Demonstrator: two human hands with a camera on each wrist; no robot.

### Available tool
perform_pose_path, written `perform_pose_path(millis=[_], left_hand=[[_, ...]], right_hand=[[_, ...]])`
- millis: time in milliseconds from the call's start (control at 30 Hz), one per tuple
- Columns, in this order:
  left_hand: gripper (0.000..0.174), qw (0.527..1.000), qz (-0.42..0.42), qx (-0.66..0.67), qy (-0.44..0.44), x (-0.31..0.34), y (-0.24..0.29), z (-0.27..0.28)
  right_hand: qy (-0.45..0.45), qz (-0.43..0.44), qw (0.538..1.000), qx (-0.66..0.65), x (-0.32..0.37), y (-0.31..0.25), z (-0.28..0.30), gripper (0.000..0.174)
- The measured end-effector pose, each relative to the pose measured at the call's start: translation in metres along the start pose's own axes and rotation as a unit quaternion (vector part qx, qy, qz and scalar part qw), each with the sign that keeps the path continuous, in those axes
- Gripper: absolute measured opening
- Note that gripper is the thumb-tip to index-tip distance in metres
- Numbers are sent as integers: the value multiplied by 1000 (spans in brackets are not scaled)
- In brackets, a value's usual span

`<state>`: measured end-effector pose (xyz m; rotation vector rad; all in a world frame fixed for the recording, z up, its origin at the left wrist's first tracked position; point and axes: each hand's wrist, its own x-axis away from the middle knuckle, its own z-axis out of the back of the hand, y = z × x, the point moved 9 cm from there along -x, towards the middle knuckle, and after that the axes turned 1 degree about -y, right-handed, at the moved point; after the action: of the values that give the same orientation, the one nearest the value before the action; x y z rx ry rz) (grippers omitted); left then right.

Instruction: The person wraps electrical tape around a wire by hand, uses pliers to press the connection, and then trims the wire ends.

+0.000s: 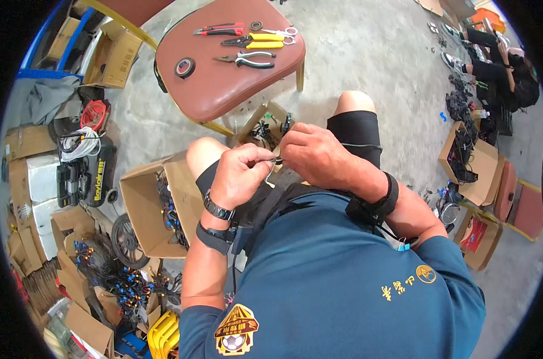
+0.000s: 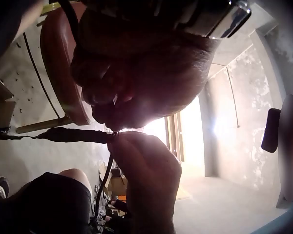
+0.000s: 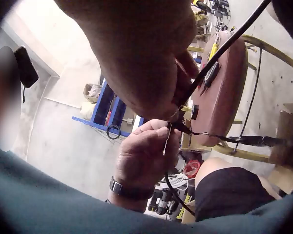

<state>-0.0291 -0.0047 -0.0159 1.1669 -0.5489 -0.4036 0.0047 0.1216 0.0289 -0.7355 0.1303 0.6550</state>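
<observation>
In the head view, my left hand (image 1: 238, 173) and my right hand (image 1: 316, 154) meet above the lap. Both pinch a thin black cable (image 3: 224, 57) at nearly the same spot. A short twisted end of bare wire (image 3: 167, 141) sticks out beside the left fingers in the right wrist view. From the joint, a thicker stretch of cable wrapped in black tape (image 2: 71, 135) runs off to one side. The left wrist view shows the left hand (image 2: 146, 73) close over the right hand (image 2: 149, 165), fingertips touching or almost so. Fingers hide most of the joint.
A brown chair seat (image 1: 235, 90) ahead bears pliers (image 1: 247, 59), yellow-handled wire strippers (image 1: 256, 42), scissors (image 1: 288, 35), a red cutter (image 1: 220, 29) and a black tape roll (image 1: 184, 67). Cardboard boxes (image 1: 143, 209) with cables stand around the knees. Another person (image 1: 513, 78) sits far right.
</observation>
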Motion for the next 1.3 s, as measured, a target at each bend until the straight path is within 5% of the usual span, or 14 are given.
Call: perform_pose_path(millis=[133,267,367,500,633,800,1000,1100,1167,1233,1300], left_hand=[[18,1000,-6,26,0,0,5,-4],[21,1000,-16,10,-12,0,6,-7],[25,998,5,-49,-33,-3,10,-11],[27,997,7,-20,-80,-7,13,-16],[22,997,-23,-39,-59,-8,6,-15],[14,998,-32,-56,-24,-11,-1,-9],[17,1000,15,-11,-15,-17,-16,-2],[20,999,27,-23,-5,-24,-22,6],[20,998,59,0,-23,-27,-29,8],[18,996,78,11,-31,-30,-36,8],[16,999,50,9,-11,-32,-31,11]], right_hand=[[-53,13,998,-32,-7,0,6,13],[-149,-121,956,-224,-17,35,10,20],[-37,-158,983,-85,-36,85,28,22],[2,-124,990,74,-68,129,26,32],[-43,-137,979,143,-105,152,8,37],[-6,-32,976,217,-135,162,-18,31],[-65,-109,954,273,-149,175,-35,30],[-58,-172,982,55,-146,192,-30,40],[-73,-280,917,-275,-123,204,-32,56],[-10,-261,885,-387,-105,165,10,55],[78,-284,758,-582,-67,137,26,52]])
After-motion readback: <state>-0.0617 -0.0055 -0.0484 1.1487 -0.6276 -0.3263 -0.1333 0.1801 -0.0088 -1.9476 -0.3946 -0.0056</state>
